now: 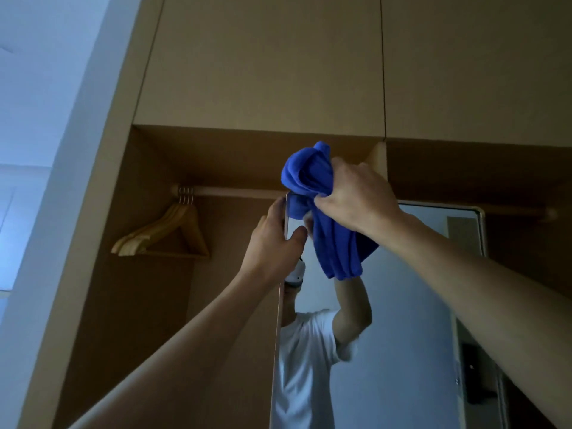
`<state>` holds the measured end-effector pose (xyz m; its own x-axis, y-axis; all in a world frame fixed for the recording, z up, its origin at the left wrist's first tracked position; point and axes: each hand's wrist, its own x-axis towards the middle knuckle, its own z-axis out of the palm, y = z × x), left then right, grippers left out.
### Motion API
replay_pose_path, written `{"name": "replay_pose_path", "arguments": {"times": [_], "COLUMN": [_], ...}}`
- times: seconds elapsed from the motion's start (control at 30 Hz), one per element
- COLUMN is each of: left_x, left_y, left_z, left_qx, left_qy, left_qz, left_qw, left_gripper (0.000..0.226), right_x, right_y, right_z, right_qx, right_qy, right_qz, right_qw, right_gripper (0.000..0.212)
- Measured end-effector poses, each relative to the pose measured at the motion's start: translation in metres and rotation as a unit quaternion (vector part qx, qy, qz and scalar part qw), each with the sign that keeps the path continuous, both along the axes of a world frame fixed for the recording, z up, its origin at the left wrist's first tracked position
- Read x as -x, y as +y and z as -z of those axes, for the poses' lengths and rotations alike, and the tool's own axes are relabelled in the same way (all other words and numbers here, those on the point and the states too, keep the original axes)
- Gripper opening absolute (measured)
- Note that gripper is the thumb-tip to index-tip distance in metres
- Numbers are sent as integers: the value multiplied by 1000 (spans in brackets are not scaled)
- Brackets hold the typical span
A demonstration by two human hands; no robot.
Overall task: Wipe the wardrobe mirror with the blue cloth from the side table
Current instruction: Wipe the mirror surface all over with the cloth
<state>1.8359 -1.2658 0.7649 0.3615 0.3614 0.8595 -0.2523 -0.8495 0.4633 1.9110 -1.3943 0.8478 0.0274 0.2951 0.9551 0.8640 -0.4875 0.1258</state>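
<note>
Right grip (356, 196) clamped on bunched blue cloth (309, 176), left grip (275, 239) clasping mirror (402, 305) edge

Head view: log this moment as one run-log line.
step: mirror wipe | right hand: grips bunched blue cloth at mirror top-left corner | left hand: grips mirror left edge | hangers: on rail

The cloth (322, 212) you held was a deep, plain blue, with no pattern. The wardrobe (263, 72) was a plain tan brown, darker inside its open part. The hangers (173, 233) and the rail (235, 191) were of a pale wood colour. The mirror (402, 320) had a thin pale frame, and in it your T-shirt (303, 351) was white. The wall (37, 88) looked bluish white.
</note>
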Motion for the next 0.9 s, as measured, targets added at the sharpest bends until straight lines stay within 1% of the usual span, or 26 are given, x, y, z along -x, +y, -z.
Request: {"name": "replay_pose_path", "arguments": {"times": [0.23, 0.33, 0.43, 0.57, 0.67, 0.77, 0.83, 0.9], "left_x": [11, 11, 11, 12, 13, 14, 15, 16], "left_y": [0, -3, -7, -8, -9, -9, -10, -12], "left_z": [24, 28, 33, 42, 53, 66, 76, 86], "left_qx": [25, 40, 51, 66, 77, 88, 90, 95], "left_qy": [27, 24, 22, 31, 36, 37, 34, 32], "left_qz": [9, 20, 20, 27, 36, 40, 38, 34], "left_qw": [999, 999, 998, 997, 996, 995, 995, 994], "left_gripper": [60, 59, 58, 65, 64, 53, 32, 29], "right_x": [-34, -30, -14, 11, 26, 31, 32, 30], "right_y": [-47, -42, -24, 9, 26, 35, 38, 38], "right_z": [7, 6, 4, 4, 6, 12, 19, 28], "right_qx": [-53, -59, -39, 5, 34, 69, 86, 93], "right_qy": [38, 43, 41, -3, -30, -115, -175, -213], "right_qz": [72, 71, 40, -11, -30, 13, 41, 61], "right_qw": [995, 995, 998, 1000, 999, 991, 980, 971], "right_gripper": [31, 30, 28, 22, 22, 21, 22, 25]}}
